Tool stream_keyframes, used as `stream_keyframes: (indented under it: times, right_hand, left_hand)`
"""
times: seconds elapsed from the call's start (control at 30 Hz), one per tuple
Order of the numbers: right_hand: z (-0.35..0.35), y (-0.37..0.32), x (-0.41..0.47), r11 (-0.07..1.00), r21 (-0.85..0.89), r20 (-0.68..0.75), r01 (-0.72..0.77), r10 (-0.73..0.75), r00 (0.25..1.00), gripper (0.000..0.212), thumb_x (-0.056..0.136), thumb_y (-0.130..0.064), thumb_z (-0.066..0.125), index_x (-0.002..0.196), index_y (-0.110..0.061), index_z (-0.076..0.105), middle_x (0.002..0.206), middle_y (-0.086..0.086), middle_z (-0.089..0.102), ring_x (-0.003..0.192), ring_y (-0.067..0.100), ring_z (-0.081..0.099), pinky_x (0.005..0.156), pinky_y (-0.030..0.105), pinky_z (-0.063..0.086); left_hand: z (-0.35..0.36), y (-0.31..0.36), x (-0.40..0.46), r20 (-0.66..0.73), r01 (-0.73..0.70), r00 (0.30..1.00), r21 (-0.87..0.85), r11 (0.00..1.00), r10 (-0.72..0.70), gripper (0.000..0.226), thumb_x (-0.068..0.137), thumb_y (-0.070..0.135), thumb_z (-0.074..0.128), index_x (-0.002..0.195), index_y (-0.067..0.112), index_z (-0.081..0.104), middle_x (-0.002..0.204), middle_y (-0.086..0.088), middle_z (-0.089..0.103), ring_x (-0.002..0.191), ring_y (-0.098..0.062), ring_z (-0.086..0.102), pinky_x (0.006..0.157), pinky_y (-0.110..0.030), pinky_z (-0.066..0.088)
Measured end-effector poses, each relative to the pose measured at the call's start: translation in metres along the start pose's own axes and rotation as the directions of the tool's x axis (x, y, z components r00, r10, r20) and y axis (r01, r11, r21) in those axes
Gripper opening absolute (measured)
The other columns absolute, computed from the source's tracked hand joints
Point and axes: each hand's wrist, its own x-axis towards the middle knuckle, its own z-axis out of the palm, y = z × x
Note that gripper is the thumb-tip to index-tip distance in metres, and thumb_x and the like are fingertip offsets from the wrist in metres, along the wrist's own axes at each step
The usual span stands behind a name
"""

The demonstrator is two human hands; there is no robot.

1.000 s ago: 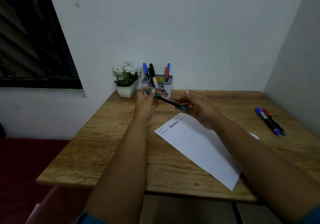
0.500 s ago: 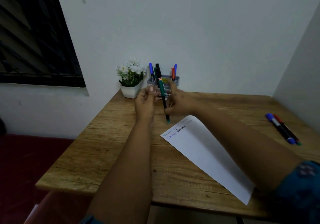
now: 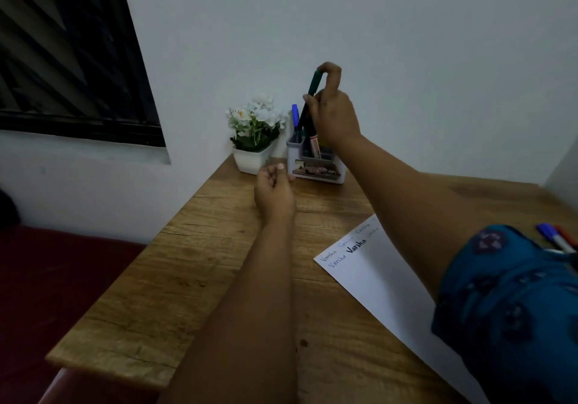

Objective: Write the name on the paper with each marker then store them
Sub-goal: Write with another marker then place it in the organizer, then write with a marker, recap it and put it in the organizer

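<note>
**Green marker going into the holder**

Right hand [image 3: 333,115] is the working grip: fingers curled round the green marker [image 3: 313,82], forefinger hooked over its top end, marker near upright, lower end down among the pens in the grey holder [image 3: 316,165] at the far edge of the counter [image 3: 194,278]. To do it well: keep it vertical, aim for a free gap beside the blue pen [image 3: 295,115] and the red-labelled marker [image 3: 315,148], let go only once it seats. Left hand [image 3: 275,194] loosely curled, holds nothing, hovers near the holder; could steady it. Paper [image 3: 384,278] with names lies right and nearer. Two markers [image 3: 556,241] lie at far right, judged still unstored.
</note>
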Motion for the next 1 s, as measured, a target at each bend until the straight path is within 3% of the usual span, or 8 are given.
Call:
stream_keyframes:
  times: [0.13, 0.3, 0.43, 0.6, 0.7, 0.8, 0.87, 1.0]
  right_hand:
    - [0.026, 0.015, 0.002, 0.953, -0.293, 0.065, 0.074, -0.057, 0.996, 0.04, 0.099, -0.027, 0.05, 0.133, -0.011, 0.039, 0.077, 0.014, 0.064, 0.067, 0.035, 0.059, 0.062, 0.04, 0.042]
    - [0.039, 0.026, 0.003, 0.83, -0.523, 0.129, 0.194, -0.148, 0.98, 0.026, 0.097, -0.026, 0.052, 0.12, -0.015, 0.057, 0.102, 0.01, 0.066, 0.103, 0.033, 0.05, 0.074, 0.039, 0.034]
    - [0.016, 0.023, 0.002, 0.848, -0.503, 0.096, 0.168, -0.138, 0.986, 0.036, 0.1, -0.019, 0.045, 0.135, -0.021, 0.053, 0.12, 0.008, 0.056, 0.11, 0.031, 0.047, 0.08, 0.038, 0.034]
    - [-0.051, 0.019, -0.03, 0.927, -0.368, 0.024, 0.074, -0.07, 0.997, 0.026, 0.097, -0.021, 0.051, 0.12, -0.019, 0.063, 0.109, 0.008, 0.06, 0.107, 0.03, 0.05, 0.083, 0.041, 0.042]
    - [-0.108, 0.034, -0.078, 0.934, -0.358, 0.154, -0.014, 0.074, 0.985, 0.021, 0.094, -0.028, 0.058, 0.111, -0.02, 0.066, 0.1, 0.004, 0.066, 0.104, 0.029, 0.052, 0.086, 0.044, 0.046]
    - [-0.164, 0.057, -0.12, 0.884, -0.447, 0.253, -0.136, 0.271, 0.929, 0.017, 0.09, -0.022, 0.059, 0.103, -0.018, 0.071, 0.1, 0.006, 0.069, 0.1, 0.029, 0.059, 0.086, 0.041, 0.05]
    - [-0.204, 0.079, -0.149, 0.8, -0.565, 0.201, -0.203, 0.372, 0.906, 0.022, 0.089, -0.012, 0.055, 0.104, -0.012, 0.072, 0.106, 0.013, 0.067, 0.101, 0.033, 0.06, 0.086, 0.039, 0.049]
    - [-0.26, 0.119, -0.199, 0.571, -0.736, 0.022, -0.364, 0.557, 0.83, 0.025, 0.087, -0.003, 0.056, 0.108, -0.001, 0.067, 0.118, 0.023, 0.063, 0.109, 0.038, 0.059, 0.091, 0.039, 0.046]
  left_hand:
    - [0.003, -0.003, -0.003, 0.034, -0.016, 0.999, 0.019, 1.0, 0.015, 0.012, 0.097, 0.021, 0.054, 0.085, 0.021, 0.056, 0.07, 0.003, 0.061, 0.066, -0.008, 0.055, 0.075, -0.033, 0.046]
    - [0.005, -0.001, -0.006, 0.067, -0.018, 0.998, 0.05, 0.999, 0.015, 0.012, 0.096, 0.025, 0.056, 0.085, 0.019, 0.057, 0.075, 0.0, 0.063, 0.065, -0.008, 0.056, 0.072, -0.031, 0.046]
    - [0.006, 0.002, -0.01, 0.095, -0.008, 0.995, 0.089, 0.996, -0.001, 0.012, 0.096, 0.025, 0.056, 0.09, 0.015, 0.057, 0.08, -0.004, 0.064, 0.066, -0.008, 0.056, 0.069, -0.03, 0.046]
    - [0.018, 0.015, -0.029, 0.261, -0.112, 0.964, 0.204, 0.973, 0.056, 0.016, 0.096, 0.029, 0.055, 0.084, 0.021, 0.058, 0.082, -0.001, 0.065, 0.071, -0.008, 0.058, 0.067, -0.025, 0.044]
    - [0.031, 0.019, -0.058, 0.466, -0.301, 0.874, 0.296, 0.907, 0.138, 0.026, 0.095, 0.036, 0.054, 0.081, 0.016, 0.06, 0.073, 0.001, 0.06, 0.063, -0.006, 0.052, 0.061, -0.028, 0.041]
    - [0.04, 0.015, -0.089, 0.684, -0.565, 0.701, 0.361, 0.742, 0.201, 0.018, 0.094, 0.033, 0.055, 0.083, 0.019, 0.059, 0.076, 0.008, 0.053, 0.063, -0.002, 0.049, 0.059, -0.026, 0.039]
    - [0.046, 0.012, -0.109, 0.785, -0.675, 0.586, 0.337, 0.656, 0.2, 0.009, 0.093, 0.022, 0.056, 0.098, 0.021, 0.063, 0.096, 0.009, 0.058, 0.078, -0.005, 0.056, 0.069, -0.025, 0.044]
    - [0.058, 0.012, -0.133, 0.81, -0.688, 0.543, 0.278, 0.67, 0.221, 0.022, 0.09, 0.015, 0.059, 0.11, 0.019, 0.065, 0.111, 0.005, 0.062, 0.092, -0.013, 0.058, 0.079, -0.024, 0.045]
